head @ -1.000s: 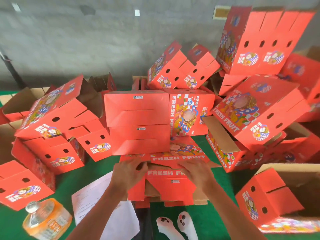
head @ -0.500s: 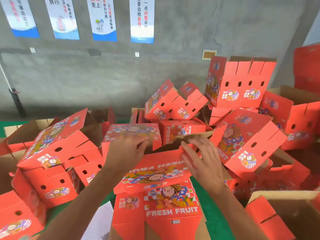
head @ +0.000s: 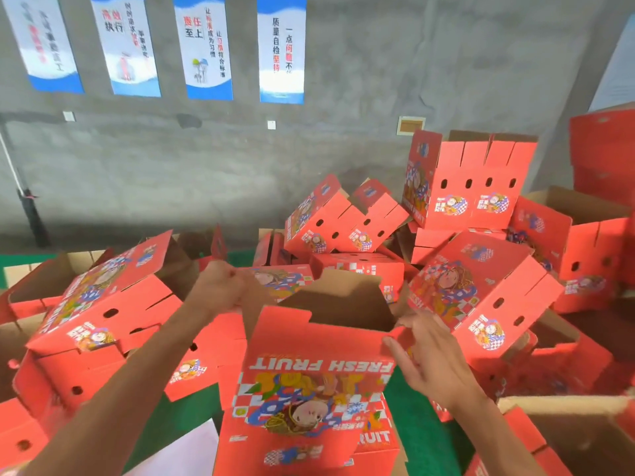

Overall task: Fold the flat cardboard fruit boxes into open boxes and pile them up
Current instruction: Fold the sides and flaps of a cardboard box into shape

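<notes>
A red "FRESH FRUIT" cardboard box [head: 319, 359] stands raised in front of me, pulled open so its brown inside shows at the top. My left hand [head: 220, 290] grips its far left flap edge with curled fingers. My right hand [head: 426, 352] presses with spread fingers against the box's near right corner, thumb at the rim. Under it lies a stack of flat red boxes [head: 309, 448]. Folded open boxes lie heaped at the left [head: 103, 304] and at the right [head: 481, 297].
A grey concrete wall with several posters [head: 281, 49] rises behind the heaps. The green table surface [head: 409, 400] shows between boxes. An open box with a brown inside [head: 584, 438] sits at the near right. White paper [head: 192, 451] lies at the near left.
The top flat box has been lifted off the stack and spread open into a tube. My view has tilted up toward the wall, and both hands moved up and apart.
</notes>
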Available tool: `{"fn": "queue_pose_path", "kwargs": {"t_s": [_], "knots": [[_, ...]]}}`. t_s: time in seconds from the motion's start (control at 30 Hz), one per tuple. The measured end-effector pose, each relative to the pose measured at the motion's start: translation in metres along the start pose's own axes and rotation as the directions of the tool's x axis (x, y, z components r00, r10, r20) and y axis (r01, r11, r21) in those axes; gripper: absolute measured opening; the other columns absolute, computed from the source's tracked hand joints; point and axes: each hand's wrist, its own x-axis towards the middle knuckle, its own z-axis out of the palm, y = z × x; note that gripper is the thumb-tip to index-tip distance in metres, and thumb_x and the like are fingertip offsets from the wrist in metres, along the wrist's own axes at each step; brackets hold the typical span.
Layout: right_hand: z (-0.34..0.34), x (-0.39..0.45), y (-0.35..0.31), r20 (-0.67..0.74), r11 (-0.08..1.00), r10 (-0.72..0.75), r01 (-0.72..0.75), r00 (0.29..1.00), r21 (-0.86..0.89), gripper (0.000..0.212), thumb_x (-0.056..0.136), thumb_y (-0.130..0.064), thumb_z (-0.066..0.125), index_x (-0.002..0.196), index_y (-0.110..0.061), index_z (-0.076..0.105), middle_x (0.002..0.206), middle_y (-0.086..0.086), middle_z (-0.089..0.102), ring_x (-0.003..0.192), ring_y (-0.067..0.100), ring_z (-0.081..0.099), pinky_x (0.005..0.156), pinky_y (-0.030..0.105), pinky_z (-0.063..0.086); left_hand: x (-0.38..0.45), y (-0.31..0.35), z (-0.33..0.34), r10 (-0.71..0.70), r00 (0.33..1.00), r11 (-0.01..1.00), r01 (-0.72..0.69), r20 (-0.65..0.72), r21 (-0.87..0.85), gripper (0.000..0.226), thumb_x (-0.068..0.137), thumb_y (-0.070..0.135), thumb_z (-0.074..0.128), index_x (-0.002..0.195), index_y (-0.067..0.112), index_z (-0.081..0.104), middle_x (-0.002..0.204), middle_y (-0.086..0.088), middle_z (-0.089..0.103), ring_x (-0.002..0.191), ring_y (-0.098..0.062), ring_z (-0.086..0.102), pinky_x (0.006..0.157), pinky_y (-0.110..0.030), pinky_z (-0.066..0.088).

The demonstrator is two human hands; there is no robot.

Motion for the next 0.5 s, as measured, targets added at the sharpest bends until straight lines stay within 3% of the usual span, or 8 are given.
{"fn": "queue_pose_path", "kwargs": {"t_s": [0.13,0.23,0.3,0.33,0.4,0.43,0.5], "knots": [[-0.008,0.004,-0.006,0.089,0.998,0.054,-0.055,0.995,0.009,0.033,0.087,-0.049,0.070,0.098,-0.020,0.060,0.068,-0.018,0.046,0.058,0.002,0.040,0.058,0.024,0.040,-0.016,-0.041,0.026,0.234,0.907,0.953,-0.143,-0.350,0.266,0.025,0.100,0.015,0.050,0.086,-0.001,0.064,0.080,-0.025,0.068,0.079,-0.045,0.065,0.066,-0.043,0.047],[-0.013,0.015,-0.011,0.306,0.985,0.154,-0.170,0.940,0.027,0.045,0.084,-0.070,0.062,0.098,-0.027,0.066,0.062,-0.013,0.062,0.053,0.008,0.055,0.058,0.029,0.050,-0.023,-0.064,0.030,0.294,0.864,0.945,-0.199,-0.409,0.258,0.017,0.101,0.013,0.047,0.109,0.006,0.060,0.093,-0.024,0.068,0.085,-0.046,0.063,0.070,-0.044,0.046],[-0.017,0.024,-0.011,0.471,0.931,0.268,-0.352,0.840,0.097,0.051,0.080,-0.078,0.062,0.102,-0.033,0.071,0.069,-0.009,0.070,0.060,0.006,0.063,0.065,0.032,0.053,-0.027,-0.075,0.025,0.340,0.869,0.928,-0.247,-0.360,0.281,0.037,0.099,0.008,0.046,0.134,0.015,0.056,0.127,-0.015,0.063,0.110,-0.036,0.061,0.089,-0.039,0.047],[-0.017,0.027,-0.009,0.508,0.900,0.293,-0.413,0.810,0.138,0.048,0.079,-0.079,0.064,0.101,-0.037,0.071,0.069,-0.010,0.070,0.061,0.005,0.064,0.064,0.029,0.052,-0.029,-0.079,0.021,0.427,0.844,0.892,-0.333,-0.325,0.306,0.041,0.096,0.008,0.048,0.135,0.016,0.059,0.141,-0.009,0.056,0.125,-0.030,0.055,0.100,-0.036,0.043],[-0.012,0.030,-0.008,0.508,0.878,0.301,-0.442,0.807,0.183,0.048,0.081,-0.085,0.058,0.096,-0.040,0.068,0.066,-0.013,0.069,0.061,0.002,0.065,0.062,0.026,0.048,-0.032,-0.087,0.012,0.663,0.722,0.721,-0.546,-0.196,0.426,0.035,0.085,0.011,0.055,0.115,0.014,0.074,0.144,-0.009,0.056,0.135,-0.027,0.049,0.110,-0.042,0.041],[-0.008,0.032,-0.009,0.492,0.890,0.304,-0.428,0.816,0.160,0.056,0.083,-0.089,0.049,0.095,-0.037,0.067,0.067,-0.012,0.069,0.061,0.002,0.065,0.064,0.027,0.049,-0.030,-0.094,0.007,0.741,0.666,0.611,-0.613,-0.090,0.500,0.030,0.082,0.006,0.057,0.103,0.014,0.078,0.139,-0.009,0.061,0.134,-0.030,0.051,0.107,-0.048,0.045],[0.002,0.031,-0.010,0.458,0.922,0.345,-0.386,0.819,-0.005,0.067,0.086,-0.090,0.034,0.083,-0.030,0.062,0.063,-0.004,0.063,0.058,0.005,0.063,0.069,0.035,0.053,-0.028,-0.110,-0.004,0.782,0.617,0.477,-0.683,0.087,0.553,0.032,0.081,0.001,0.056,0.096,0.016,0.079,0.138,-0.002,0.064,0.132,-0.032,0.054,0.101,-0.053,0.047]]}}
